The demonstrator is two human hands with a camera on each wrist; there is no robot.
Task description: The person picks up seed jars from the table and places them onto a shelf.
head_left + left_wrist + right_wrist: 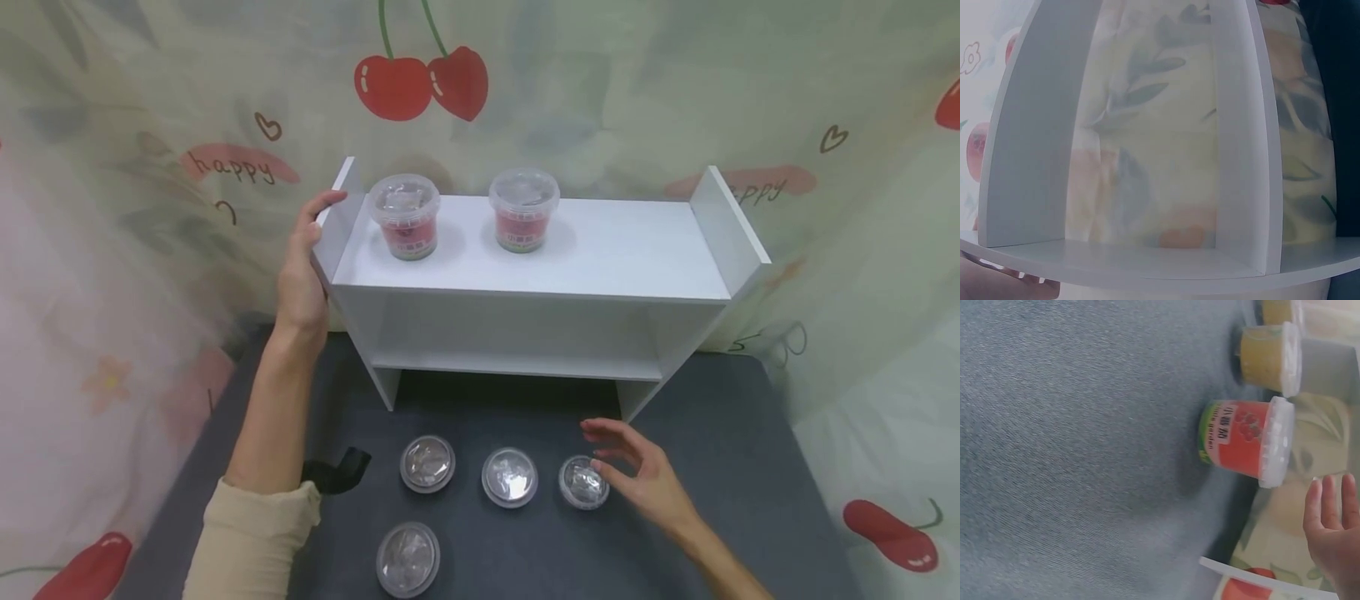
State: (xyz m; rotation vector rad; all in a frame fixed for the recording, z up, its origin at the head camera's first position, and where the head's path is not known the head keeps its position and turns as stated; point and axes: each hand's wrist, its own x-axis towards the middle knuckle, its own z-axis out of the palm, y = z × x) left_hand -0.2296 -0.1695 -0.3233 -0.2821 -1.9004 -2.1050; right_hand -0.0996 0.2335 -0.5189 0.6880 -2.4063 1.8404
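Observation:
My left hand (303,283) grips the left side panel of the white shelf (525,292); in the left wrist view part of the left hand (1004,278) shows at the shelf's edge. On the top board stand two clear-lidded tubs with red labels, a left one (408,218) and a middle one (522,210). My right hand (648,483), fingers spread and bent slightly, is beside the rightmost tub (582,483) on the dark table. The right wrist view shows a red-labelled tub (1241,436) near the right hand (1335,531), with a gap between them.
Other lidded tubs stand on the table (750,500): one at centre (509,477), one left of it (427,464), and one nearer the front (408,560). A black strap (341,471) lies by the left forearm. Patterned cloth (600,100) hangs behind the shelf.

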